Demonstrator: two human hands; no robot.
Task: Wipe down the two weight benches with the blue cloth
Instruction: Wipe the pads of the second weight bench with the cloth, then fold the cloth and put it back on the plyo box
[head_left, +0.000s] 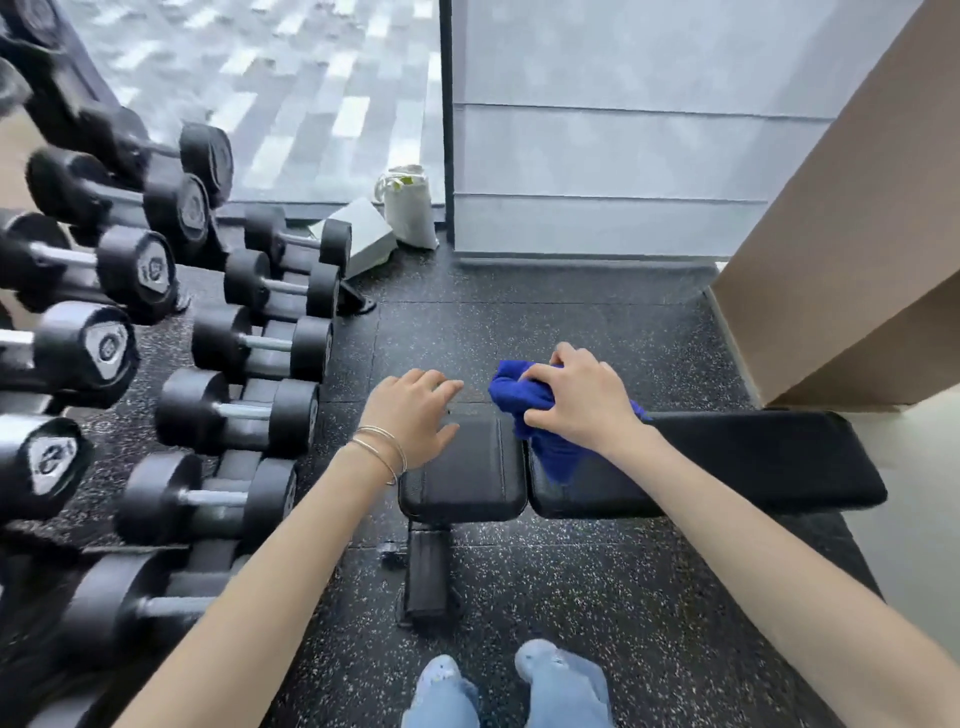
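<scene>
So the right hand has the blue cloth scrunched up in a ball. The fingers are curled tight over the top of it and the thumb is tucked in on the near side, so it's a proper grip, not just resting. The cloth sits right about where the two pads of the table meet. One loose end hangs out under the palm and lies on the end of the long back pad, just beside the gap.

The left hand holds nothing. It's palm down with the fingers pretty much straight and only a little spread. They point toward the cloth hand, with a small gap between the two hands. It's over the far left corner of the short seat pad, with the thumb lying on the pad. I honestly can't tell if the fingertips are touching the edge or just past it. There are two thin bracelets on that wrist.

The table itself is black and padded and runs off to the right, standing on a speckled rubber floor.

A rack of black dumbbells fills the whole left side, close to the seat end. Back by the glass wall there's a pale tote bag with a grey box leaning just beside it. A beige wall is on the right. At the bottom of the view you can see light jeans and pale shoes.
</scene>
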